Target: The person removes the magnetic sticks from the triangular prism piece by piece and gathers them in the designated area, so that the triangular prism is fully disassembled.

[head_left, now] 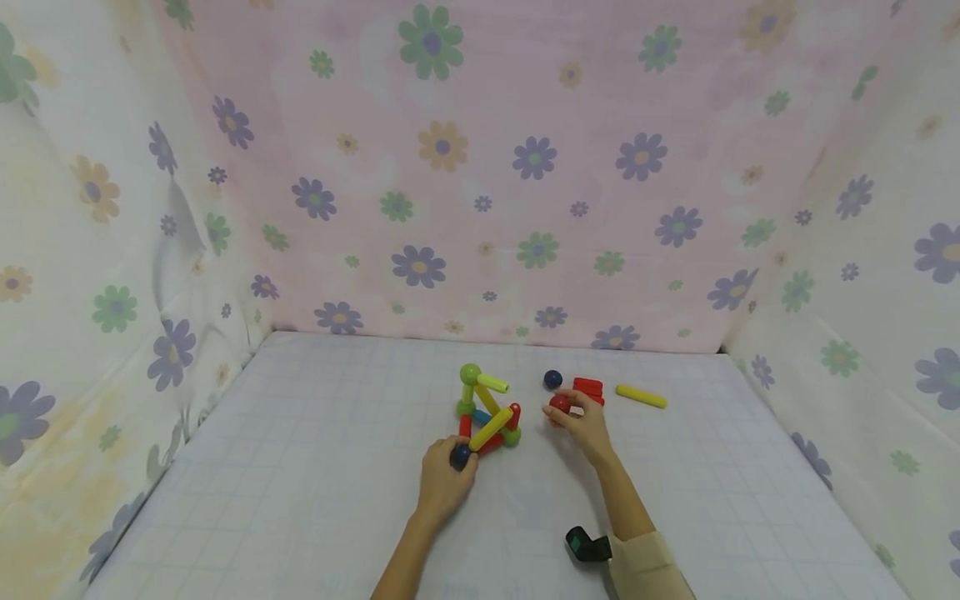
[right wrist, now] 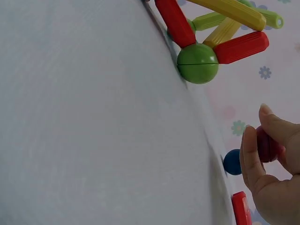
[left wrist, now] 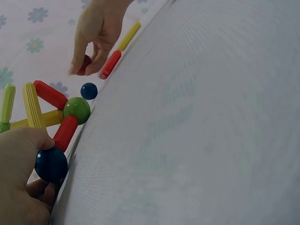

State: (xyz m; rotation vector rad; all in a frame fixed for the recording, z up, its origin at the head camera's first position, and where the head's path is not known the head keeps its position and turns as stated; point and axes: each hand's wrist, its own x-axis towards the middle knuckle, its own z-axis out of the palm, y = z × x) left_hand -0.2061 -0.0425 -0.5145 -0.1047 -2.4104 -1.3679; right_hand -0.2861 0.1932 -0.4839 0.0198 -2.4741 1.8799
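A structure of colored rods and balls stands on the table, with red rods (left wrist: 65,133), a yellow rod (head_left: 491,428) slanting upward and green balls (right wrist: 198,63) at its joints. My left hand (head_left: 446,479) grips the dark blue ball (left wrist: 51,165) at its near corner, thumb on top and fingers beneath. To the right of the structure, my right hand (head_left: 587,425) pinches a red ball (head_left: 559,403) between thumb and fingers, above the table. In the right wrist view the red ball (right wrist: 268,144) is partly covered by the fingers.
Behind the right hand lie a loose dark blue ball (head_left: 552,379), several red rods (head_left: 588,386) and a yellow rod (head_left: 641,396). A black device (head_left: 587,545) sits beside the right sleeve. Flowered cloth walls enclose the white table (head_left: 315,467) at the back and sides.
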